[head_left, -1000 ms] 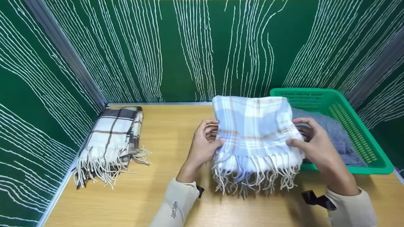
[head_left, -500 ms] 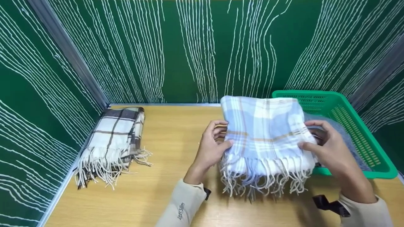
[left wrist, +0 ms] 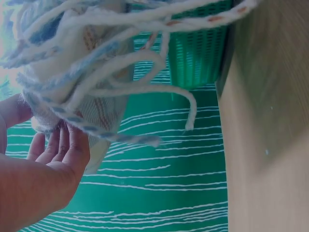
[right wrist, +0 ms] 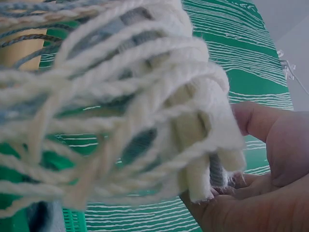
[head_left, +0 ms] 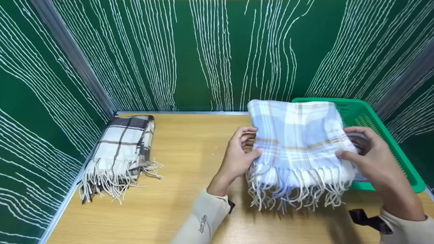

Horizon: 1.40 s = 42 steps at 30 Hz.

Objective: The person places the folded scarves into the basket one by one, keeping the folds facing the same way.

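Observation:
A folded scarf (head_left: 298, 132) in pale blue and white plaid, with fringe along its near edge, is held up off the table between both hands. My left hand (head_left: 237, 154) grips its left side, thumb on top and fingers underneath. On the opposite side my right hand (head_left: 373, 156) pinches the scarf the same way. Folded layers show at the edge beside the fingers in the right wrist view, behind loose strands of fringe (right wrist: 145, 96). Behind and to the right of the scarf is a green plastic basket (head_left: 403, 162), partly covered by the scarf and right hand.
Another folded scarf (head_left: 120, 142), brown, black and white plaid with fringe, lies at the left of the wooden table (head_left: 183, 169). Green walls (head_left: 203, 51) with white wavy lines enclose the back and sides. Grey fabric in the basket is mostly hidden.
Both hands have carried the blue and white scarf to the right, so it now overlaps more of the basket and hides most of the grey fabric. The brown scarf stays put.

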Each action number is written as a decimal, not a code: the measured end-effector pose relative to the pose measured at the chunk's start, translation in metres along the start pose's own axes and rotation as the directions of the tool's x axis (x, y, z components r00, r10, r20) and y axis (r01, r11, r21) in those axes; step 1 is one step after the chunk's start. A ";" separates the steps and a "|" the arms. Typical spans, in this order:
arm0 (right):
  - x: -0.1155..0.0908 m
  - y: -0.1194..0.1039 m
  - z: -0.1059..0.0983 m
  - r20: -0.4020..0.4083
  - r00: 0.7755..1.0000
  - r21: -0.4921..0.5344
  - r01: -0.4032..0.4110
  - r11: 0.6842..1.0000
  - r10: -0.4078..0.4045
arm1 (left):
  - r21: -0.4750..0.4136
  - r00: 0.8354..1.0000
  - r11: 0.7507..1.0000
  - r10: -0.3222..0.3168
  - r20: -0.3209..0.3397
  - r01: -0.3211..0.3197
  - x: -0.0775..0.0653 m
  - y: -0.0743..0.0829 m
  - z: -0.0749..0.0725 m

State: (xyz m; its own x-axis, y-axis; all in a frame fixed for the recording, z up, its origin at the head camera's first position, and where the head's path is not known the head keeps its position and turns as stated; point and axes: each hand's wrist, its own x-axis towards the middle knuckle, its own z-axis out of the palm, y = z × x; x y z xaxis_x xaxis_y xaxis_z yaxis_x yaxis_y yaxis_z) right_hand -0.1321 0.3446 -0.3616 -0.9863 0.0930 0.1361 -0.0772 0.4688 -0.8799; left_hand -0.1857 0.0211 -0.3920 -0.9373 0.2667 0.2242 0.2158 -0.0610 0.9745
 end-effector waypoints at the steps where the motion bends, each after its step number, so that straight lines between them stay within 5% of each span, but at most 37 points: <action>1: 0.000 0.000 -0.001 -0.005 1.000 -0.002 -0.001 1.000 0.001 | -0.003 1.000 1.000 0.000 0.002 0.000 0.001 0.000 0.001; 22: 0.006 0.013 -0.033 -0.045 0.995 -0.105 -0.093 0.990 0.089 | -0.029 0.994 0.999 0.035 0.102 -0.033 0.017 -0.004 0.028; 42: 0.005 0.025 -0.052 -0.159 0.987 -0.079 0.008 0.997 -0.020 | -0.031 0.987 0.999 0.045 0.153 -0.040 0.028 -0.004 0.056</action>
State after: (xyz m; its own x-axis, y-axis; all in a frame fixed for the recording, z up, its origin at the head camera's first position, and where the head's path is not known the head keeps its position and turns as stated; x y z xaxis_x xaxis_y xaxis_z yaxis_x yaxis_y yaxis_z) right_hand -0.1314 0.4025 -0.3597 -0.9488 0.2221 0.2245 -0.0728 0.5377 -0.8400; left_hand -0.1974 0.0824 -0.3895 -0.8739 0.4076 0.2648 0.2448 -0.1015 0.9642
